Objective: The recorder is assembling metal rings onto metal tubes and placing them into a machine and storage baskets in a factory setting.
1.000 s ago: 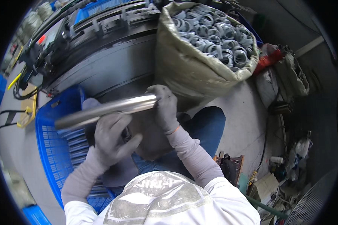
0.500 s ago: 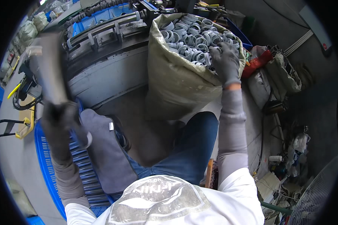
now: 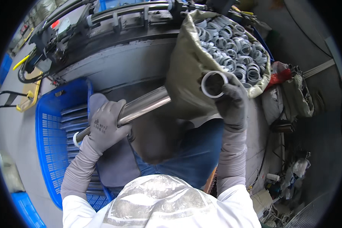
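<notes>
My left hand (image 3: 106,123), in a grey glove, is closed around a shiny metal tube (image 3: 150,105). The tube slants up to the right over my lap, and a white ring (image 3: 76,140) sits around its lower end. My gloved right hand (image 3: 235,102) grips another white ring (image 3: 203,88) by its rim, its opening facing up. That ring is apart from the tube's upper end, in front of a large woven sack (image 3: 190,72). Many pale grey-white rings (image 3: 231,47) fill the sack.
A blue slatted crate (image 3: 49,129) with several metal tubes (image 3: 73,123) stands at my left. Beyond it runs a machine bench (image 3: 140,53) with a long horizontal bar. Bags and red cloth (image 3: 279,78) lie to the right of the sack. A grey pad (image 3: 119,163) covers my left thigh.
My left hand has swung the tube from upright down to a slant toward the right. My right hand has come out of the sack toward me with a white ring.
</notes>
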`<act>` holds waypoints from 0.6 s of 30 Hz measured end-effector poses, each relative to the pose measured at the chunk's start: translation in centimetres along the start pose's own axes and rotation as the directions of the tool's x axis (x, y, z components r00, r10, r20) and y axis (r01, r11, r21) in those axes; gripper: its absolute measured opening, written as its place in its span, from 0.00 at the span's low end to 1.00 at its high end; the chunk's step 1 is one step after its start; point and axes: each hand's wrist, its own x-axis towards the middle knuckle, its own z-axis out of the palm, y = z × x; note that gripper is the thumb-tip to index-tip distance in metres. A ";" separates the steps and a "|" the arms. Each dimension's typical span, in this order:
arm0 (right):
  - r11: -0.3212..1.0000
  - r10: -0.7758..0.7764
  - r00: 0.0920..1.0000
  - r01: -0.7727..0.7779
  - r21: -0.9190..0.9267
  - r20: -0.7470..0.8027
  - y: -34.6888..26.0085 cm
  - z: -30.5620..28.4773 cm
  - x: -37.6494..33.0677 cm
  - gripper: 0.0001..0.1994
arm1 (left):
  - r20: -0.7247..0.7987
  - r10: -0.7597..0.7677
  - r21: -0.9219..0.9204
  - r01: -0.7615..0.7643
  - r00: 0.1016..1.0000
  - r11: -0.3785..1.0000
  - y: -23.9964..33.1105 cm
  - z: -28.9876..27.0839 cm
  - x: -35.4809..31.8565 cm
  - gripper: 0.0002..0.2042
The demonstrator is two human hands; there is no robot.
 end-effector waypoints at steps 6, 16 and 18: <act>0.981 0.196 0.980 -0.196 -0.008 0.017 7.7 0.5 -0.3 0.31 | -0.042 0.059 -0.040 -0.060 0.997 0.997 0.0 0.1 -0.1 0.31; 0.653 -0.258 0.930 0.366 -0.663 0.260 13.9 4.3 -0.3 0.15 | 0.150 -0.006 0.002 0.006 0.989 1.000 0.1 0.7 -0.2 0.34; 0.741 -0.264 0.948 0.318 -0.591 0.180 13.8 4.8 -0.8 0.14 | 0.180 -0.011 -0.005 0.012 0.984 1.000 0.1 0.7 -0.1 0.36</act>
